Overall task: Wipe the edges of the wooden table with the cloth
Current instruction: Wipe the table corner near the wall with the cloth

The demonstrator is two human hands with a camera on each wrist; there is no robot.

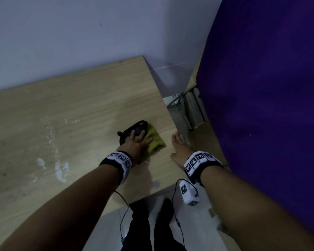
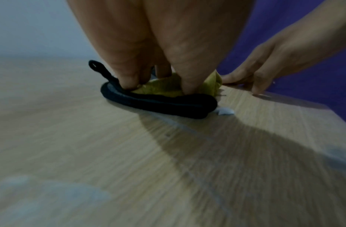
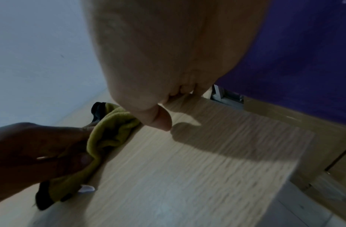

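Near the right edge of the desk (image 1: 65, 109), my left hand (image 1: 134, 144) presses the cloth (image 1: 153, 140) flat against the wood, fingers (image 2: 127, 79) spread and pushing down into the yellow-green fabric with its black border, not wrapped round it. My right hand (image 1: 179, 147) rests just beside the cloth, at the desk's right edge; its fingers (image 3: 187, 90) are loosely bent with the tips on the edge and the thumb down on the top, holding nothing.

Cloth and edge are still apart, so I judge the step in hand to be the slide out to the right edge and then the run along it. To do that well, I should keep my palm weight over the fabric so it does not bunch, let part of the cloth fold over the lip, and draw it along the edge toward the near corner in 1 steady pass. My right hand sits in that path and should lift off or move ahead of the cloth.

White smears (image 1: 61, 170) lie well apart to the left on the desk top, and a small white fleck (image 2: 225, 111) touches the cloth's near side; a loose drag could spread these instead of lifting them.
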